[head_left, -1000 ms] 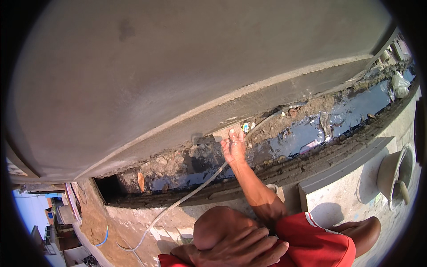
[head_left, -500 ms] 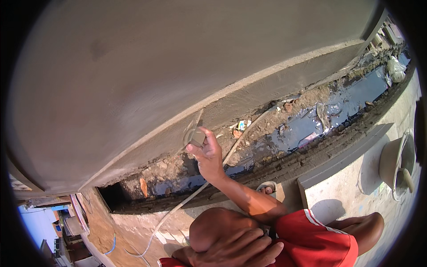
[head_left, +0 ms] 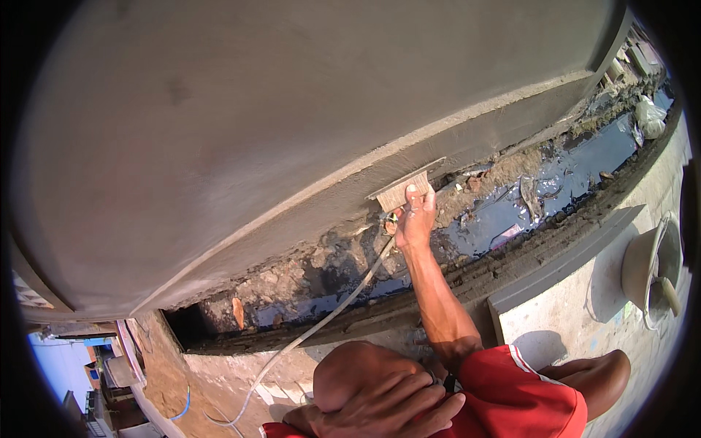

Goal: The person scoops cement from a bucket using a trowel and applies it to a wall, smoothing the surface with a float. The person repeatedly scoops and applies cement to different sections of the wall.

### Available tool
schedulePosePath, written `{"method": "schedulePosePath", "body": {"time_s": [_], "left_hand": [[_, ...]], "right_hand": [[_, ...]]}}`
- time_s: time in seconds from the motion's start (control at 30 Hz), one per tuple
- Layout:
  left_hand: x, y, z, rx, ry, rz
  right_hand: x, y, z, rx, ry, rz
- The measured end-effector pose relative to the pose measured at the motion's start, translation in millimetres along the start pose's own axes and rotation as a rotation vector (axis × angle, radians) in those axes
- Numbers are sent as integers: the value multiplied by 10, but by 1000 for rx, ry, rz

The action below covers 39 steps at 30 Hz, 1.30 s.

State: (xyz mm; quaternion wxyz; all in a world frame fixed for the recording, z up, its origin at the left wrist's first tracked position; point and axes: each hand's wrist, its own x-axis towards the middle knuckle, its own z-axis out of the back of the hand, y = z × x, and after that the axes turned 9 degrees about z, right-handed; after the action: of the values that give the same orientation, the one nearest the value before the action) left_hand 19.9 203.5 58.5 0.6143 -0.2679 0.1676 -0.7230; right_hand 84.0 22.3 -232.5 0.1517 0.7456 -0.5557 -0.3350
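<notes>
My right hand [head_left: 415, 219] grips a flat wooden float [head_left: 401, 190] whose long edge lies along the low grey mortar band [head_left: 496, 124] at the foot of a large plastered wall [head_left: 277, 87]. My left hand [head_left: 394, 409] rests over my bare knee [head_left: 343, 372], fingers lying loosely extended with no object visible in them, beside my red shorts [head_left: 526, 394]. Just below the float, behind my right hand, are small bits of coloured litter, partly hidden.
An open drain [head_left: 555, 182] of dark water, mud and rubble runs below the wall, with a plastic bag [head_left: 650, 117] at right. A hose [head_left: 307, 328] crosses it. A pale bucket [head_left: 639, 270] with a handled tool stands on the concrete right. Bare dirt [head_left: 168, 379] lies lower left.
My right hand and float moved up and left along the band, then swung right to their present spot, the float now lying lengthwise along it. My left hand stays on my knee.
</notes>
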Motion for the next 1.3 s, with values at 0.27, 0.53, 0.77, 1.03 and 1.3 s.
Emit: {"method": "schedulePosePath", "body": {"time_s": [0.27, 0.53, 0.77, 1.03, 1.3], "left_hand": [[-8, -60, -50, 27, 19, 30], [-17, -50, 20, 20, 44, 4], [-151, -11, 14, 69, 6, -4], [-182, -46, -5, 70, 19, -17], [-184, 27, 42, 131, -123, -21]], "right_hand": [[-1059, 103, -821, -226, 527, 143], [-902, 420, -99, 16, 266, -118], [-613, -51, -705, -184, 21, 136], [-1023, -1406, -188, -480, -314, -636], [-757, -142, 450, -442, 23, 150]]}}
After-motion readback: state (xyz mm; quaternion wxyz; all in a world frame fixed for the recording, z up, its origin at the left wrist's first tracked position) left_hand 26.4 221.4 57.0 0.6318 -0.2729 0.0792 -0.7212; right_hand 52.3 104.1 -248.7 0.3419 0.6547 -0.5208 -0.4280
